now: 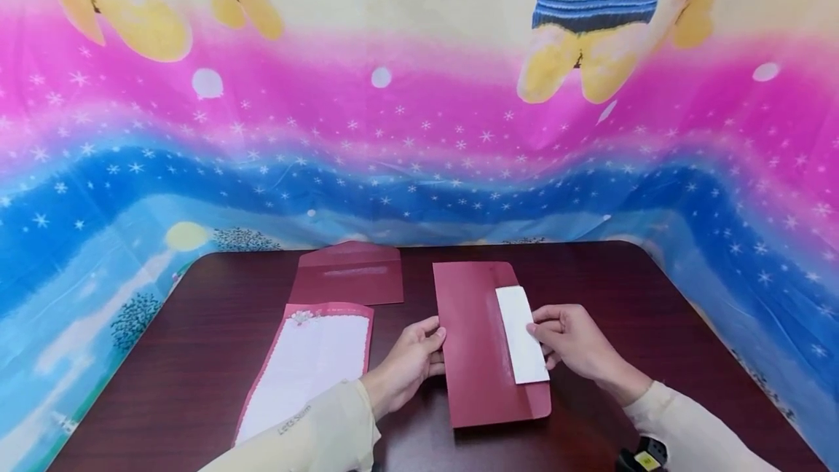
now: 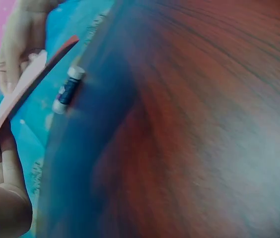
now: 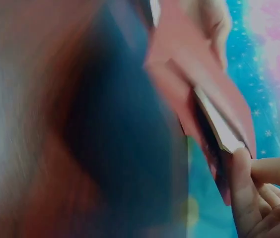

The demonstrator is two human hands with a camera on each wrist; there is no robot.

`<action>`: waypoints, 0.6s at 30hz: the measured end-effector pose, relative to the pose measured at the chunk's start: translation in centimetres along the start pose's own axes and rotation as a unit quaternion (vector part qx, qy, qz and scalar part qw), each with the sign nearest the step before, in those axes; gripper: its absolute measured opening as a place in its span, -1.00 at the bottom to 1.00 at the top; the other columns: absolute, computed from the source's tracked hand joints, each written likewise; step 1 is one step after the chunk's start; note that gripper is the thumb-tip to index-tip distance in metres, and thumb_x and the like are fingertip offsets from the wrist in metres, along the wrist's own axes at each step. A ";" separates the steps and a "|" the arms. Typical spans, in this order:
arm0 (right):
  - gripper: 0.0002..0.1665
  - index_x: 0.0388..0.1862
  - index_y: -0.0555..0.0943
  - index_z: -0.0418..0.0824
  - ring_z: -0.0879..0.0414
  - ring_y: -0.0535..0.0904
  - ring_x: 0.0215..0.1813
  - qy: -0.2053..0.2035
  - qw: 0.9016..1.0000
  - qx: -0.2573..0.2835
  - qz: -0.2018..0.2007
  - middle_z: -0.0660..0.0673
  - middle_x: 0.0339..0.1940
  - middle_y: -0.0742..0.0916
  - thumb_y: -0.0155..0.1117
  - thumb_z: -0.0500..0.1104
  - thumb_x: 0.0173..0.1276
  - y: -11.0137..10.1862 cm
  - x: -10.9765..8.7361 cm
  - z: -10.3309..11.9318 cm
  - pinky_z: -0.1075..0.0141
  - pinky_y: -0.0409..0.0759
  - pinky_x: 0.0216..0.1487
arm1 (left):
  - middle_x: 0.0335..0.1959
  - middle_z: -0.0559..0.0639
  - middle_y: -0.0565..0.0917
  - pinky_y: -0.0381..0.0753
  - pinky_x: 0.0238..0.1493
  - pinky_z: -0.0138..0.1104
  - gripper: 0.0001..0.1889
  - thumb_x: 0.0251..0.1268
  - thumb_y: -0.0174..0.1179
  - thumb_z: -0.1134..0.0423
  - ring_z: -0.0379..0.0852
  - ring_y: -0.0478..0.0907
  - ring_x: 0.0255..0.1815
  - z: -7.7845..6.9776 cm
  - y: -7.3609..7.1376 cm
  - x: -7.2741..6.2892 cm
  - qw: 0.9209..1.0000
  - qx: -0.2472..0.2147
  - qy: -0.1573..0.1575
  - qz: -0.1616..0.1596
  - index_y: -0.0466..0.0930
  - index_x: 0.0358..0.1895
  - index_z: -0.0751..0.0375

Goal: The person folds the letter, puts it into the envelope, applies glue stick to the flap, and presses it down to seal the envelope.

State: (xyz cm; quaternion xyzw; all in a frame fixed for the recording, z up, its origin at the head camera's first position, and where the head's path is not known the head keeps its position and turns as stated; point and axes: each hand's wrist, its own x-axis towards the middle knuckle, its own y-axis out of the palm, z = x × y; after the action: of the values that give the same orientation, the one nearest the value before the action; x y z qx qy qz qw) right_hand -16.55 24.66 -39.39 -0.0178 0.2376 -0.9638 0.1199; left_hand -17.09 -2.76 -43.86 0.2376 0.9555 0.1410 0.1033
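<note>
A dark red envelope (image 1: pixel 472 341) is held up on end above the table, its flap side towards the right. My left hand (image 1: pixel 409 359) pinches its left edge, thumb in front and fingers behind. At the right side, a folded white paper (image 1: pixel 522 333) stands partly out of the envelope. My right hand (image 1: pixel 573 337) pinches the outer edge of that paper between thumb and fingers. In the right wrist view the folded layers of the paper (image 3: pixel 219 121) show at the envelope's opening. How deep the paper sits inside is hidden.
On the left of the brown table (image 1: pixel 170 355) lies a white letter sheet with a red border (image 1: pixel 321 355). Behind it, a second red envelope (image 1: pixel 347 286) lies with its flap raised. A glue stick (image 2: pixel 69 90) lies near the table edge. A patterned cloth (image 1: pixel 419 130) hangs behind.
</note>
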 end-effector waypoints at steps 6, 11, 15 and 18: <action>-0.70 -0.01 0.60 -0.53 0.17 0.66 -0.52 0.008 1.000 -0.028 -0.009 -0.26 -0.36 0.82 0.23 -0.27 0.47 -0.2 0.1 0.5 0.18 0.67 -0.56 | 0.26 0.33 0.59 0.69 0.09 -0.19 -0.41 0.67 -0.20 0.26 -0.16 0.69 -0.05 -0.1 0.3 0.0 1.000 -0.004 -0.002 -0.004 -0.09 0.57 0.50; -0.65 0.03 0.56 -0.58 0.18 0.70 -0.46 0.023 0.999 0.031 0.017 -0.29 -0.32 0.81 0.20 -0.26 0.50 -0.2 0.2 0.6 0.27 0.68 -0.49 | 0.32 0.38 0.53 0.68 0.11 -0.16 -0.40 0.68 -0.23 0.28 -0.12 0.69 -0.02 0.3 0.1 -0.1 1.000 -0.004 -0.004 -0.015 -0.15 0.57 0.52; -0.73 -0.03 0.64 -0.48 0.16 0.68 -0.46 0.006 0.999 -0.046 -0.017 -0.25 -0.31 0.82 0.26 -0.26 0.45 -0.1 0.4 1.0 0.25 0.66 -0.51 | 0.30 0.40 0.55 0.69 0.12 -0.13 -0.38 0.67 -0.20 0.27 -0.09 0.71 0.02 0.2 0.0 -0.2 1.000 0.002 -0.003 -0.011 -0.18 0.58 0.51; -0.84 -0.16 0.73 -0.34 0.15 0.71 -0.39 -0.013 0.986 -0.158 -0.055 -0.14 -0.36 0.83 0.34 -0.26 0.39 0.1 0.3 1.3 0.28 0.64 -0.44 | 0.29 0.41 0.56 0.70 0.12 -0.10 -0.37 0.67 -0.19 0.28 -0.02 0.71 0.06 0.0 0.2 -0.3 1.000 0.018 -0.001 -0.013 -0.18 0.58 0.52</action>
State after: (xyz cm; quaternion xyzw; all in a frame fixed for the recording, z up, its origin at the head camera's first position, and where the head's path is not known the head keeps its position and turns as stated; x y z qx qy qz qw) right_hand -16.68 23.91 -38.35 -0.0624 0.3841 -0.9188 0.0659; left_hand -16.72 -2.76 -43.74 0.2275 0.9608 0.1220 0.1012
